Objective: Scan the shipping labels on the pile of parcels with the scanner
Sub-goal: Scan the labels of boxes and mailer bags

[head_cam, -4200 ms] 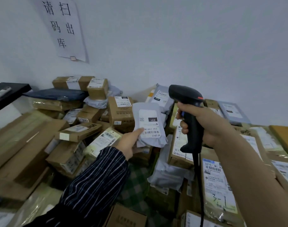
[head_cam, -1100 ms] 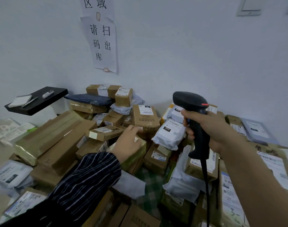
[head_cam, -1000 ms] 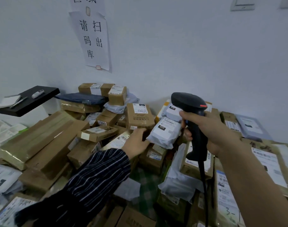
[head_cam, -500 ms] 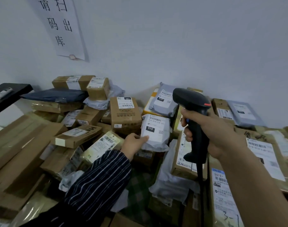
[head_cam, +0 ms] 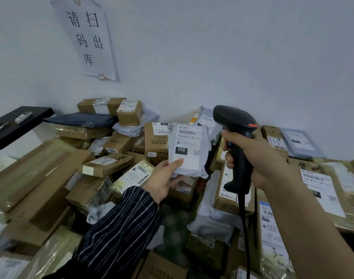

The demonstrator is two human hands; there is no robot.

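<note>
In the head view, our left hand (head_cam: 162, 180) pinches one grey plastic mailer bag (head_cam: 189, 150) by its lower edge, thumb on its white label, and holds it above the pile of brown cardboard boxes and plastic bags (head_cam: 51, 178). Our right hand (head_cam: 260, 158), apart from the left, grips the handle of the single black corded barcode scanner (head_cam: 233, 118), just right of the mailer. The label reads "010" and "010-010 130". One small brown box (head_cam: 119, 143) shows "3347". The one white paper wall sheet (head_cam: 87, 37) reads "请扫码出库".
</note>
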